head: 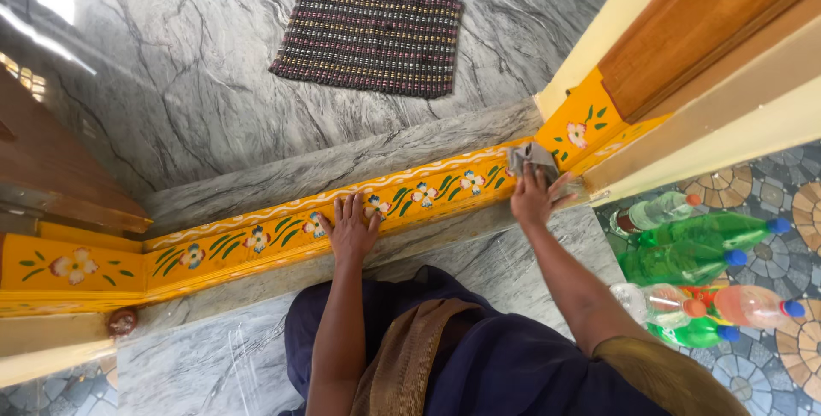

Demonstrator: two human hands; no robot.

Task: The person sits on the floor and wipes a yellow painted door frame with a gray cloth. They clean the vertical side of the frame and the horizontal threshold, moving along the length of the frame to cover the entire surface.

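Two hands down on the painted door sill (256,241), a long yellow strip with white flowers and green leaves running across the doorway between grey marble floors. Left hand (351,230) lies flat on the sill, fingers spread, holding nothing; it looks like a prop, taking the person's weight as they lean forward over it. Right hand (534,198) is out at the far end, where the sill meets the yellow base of the wooden door frame (701,23). Its fingers are closed down on a crumpled grey cloth (530,159), pressing it against the painted surface right in that corner. Arm stretched nearly straight, likely because the corner is a reach from where the person is crouched.

Person wears a dark blue garment with a brown scarf hanging at the front. Beyond the sill, well apart from both hands, a striped woven mat (372,35) lies on the marble. To the right, on patterned tile beside the frame, several plastic bottles (701,253) lie on their sides, green and clear, with blue and orange caps. A small brown round object sits at the sill's left end; cannot tell what it is.
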